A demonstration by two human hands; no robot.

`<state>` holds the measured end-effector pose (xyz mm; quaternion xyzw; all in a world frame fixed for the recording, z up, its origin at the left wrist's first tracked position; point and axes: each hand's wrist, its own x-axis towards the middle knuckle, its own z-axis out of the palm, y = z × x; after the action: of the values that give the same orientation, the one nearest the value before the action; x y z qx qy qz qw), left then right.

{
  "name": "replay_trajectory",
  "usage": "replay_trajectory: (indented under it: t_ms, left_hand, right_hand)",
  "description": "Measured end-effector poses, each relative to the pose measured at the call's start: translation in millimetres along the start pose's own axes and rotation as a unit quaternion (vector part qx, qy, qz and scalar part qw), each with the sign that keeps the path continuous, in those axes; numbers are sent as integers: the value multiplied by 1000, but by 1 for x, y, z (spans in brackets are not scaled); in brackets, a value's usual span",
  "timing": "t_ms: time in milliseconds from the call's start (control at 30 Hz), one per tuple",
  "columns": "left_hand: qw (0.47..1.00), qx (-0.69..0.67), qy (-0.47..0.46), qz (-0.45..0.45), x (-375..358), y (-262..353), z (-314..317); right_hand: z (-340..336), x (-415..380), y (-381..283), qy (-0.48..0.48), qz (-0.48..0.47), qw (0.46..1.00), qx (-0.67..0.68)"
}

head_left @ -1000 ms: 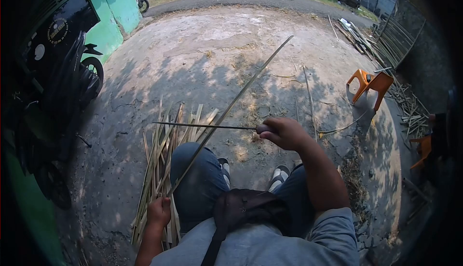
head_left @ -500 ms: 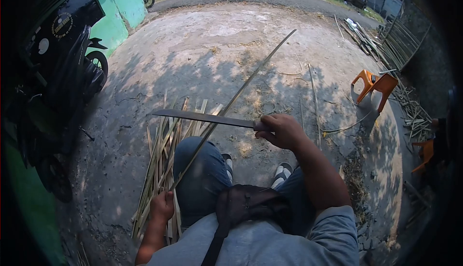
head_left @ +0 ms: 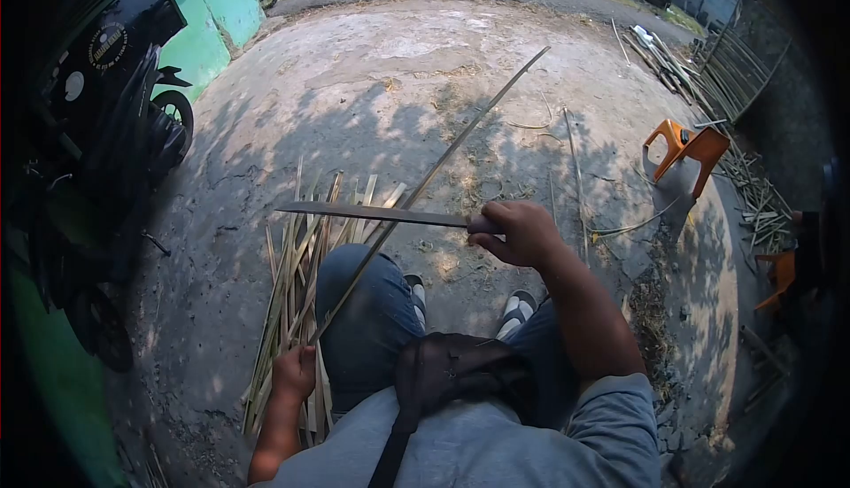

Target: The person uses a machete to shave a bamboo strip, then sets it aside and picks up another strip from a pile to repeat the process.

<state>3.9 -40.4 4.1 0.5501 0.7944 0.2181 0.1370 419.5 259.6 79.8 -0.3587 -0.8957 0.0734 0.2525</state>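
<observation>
My right hand (head_left: 513,236) is closed round the handle of a long machete (head_left: 376,213), whose blade points left. The blade crosses a long thin bamboo strip (head_left: 443,162) above my left knee. Low on the left, my left hand (head_left: 294,373) grips the near end of that strip, which slants up and away to the right. Beside my left leg, a pile of split bamboo strips (head_left: 288,284) lies on the ground. Whether the blade's edge touches the strip or only overlaps it, I cannot tell.
Parked motorcycle (head_left: 133,151) at the left by a green wall (head_left: 199,41). An orange plastic chair (head_left: 699,156) stands at the right, near bamboo poles (head_left: 664,63) and scraps (head_left: 761,213). Loose strips (head_left: 575,178) lie on the concrete ahead.
The machete blade has tilted slightly, its handle end now a little lower in view. The strip's far end has shifted slightly up and right. Both hands keep their hold.
</observation>
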Motion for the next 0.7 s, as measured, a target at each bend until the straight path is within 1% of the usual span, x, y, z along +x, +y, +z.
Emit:
replay_trajectory:
  t_ms: [33,100,200,267,333,467,567,600,667,700]
  left_hand:
    - [1000,-1,-3,-2,0,-1,0]
    - [1000,-4,-4,-2,2,-1,1]
    - [1000,-5,-17,-10,2,-3,0]
    - [999,-7,-39,-22,4,-1,-4]
    - [998,-30,-60,-12,6,-5,-5]
    - [990,-96,-107,-11,11,-21,-5]
    - [973,-163,-156,-51,14,-33,1]
    - [967,-179,-170,-61,15,-41,6]
    - [954,-213,-197,-77,17,-54,15]
    - [956,-210,-195,-69,18,-47,12]
  right_hand:
    - [-3,2,5,17,18,1000,-10]
    - [-2,5,20,52,91,994,26]
    - [-1,5,28,90,165,979,74]
    - [-4,1,22,74,146,985,54]
    - [-1,-5,13,43,114,991,53]
    - [4,-6,-12,-38,-31,998,-27]
    - [3,2,-10,-31,-47,998,-17]
    - [6,3,-2,-45,-13,999,-8]
    - [9,6,15,-13,22,1000,10]
    - [9,7,21,4,41,999,17]
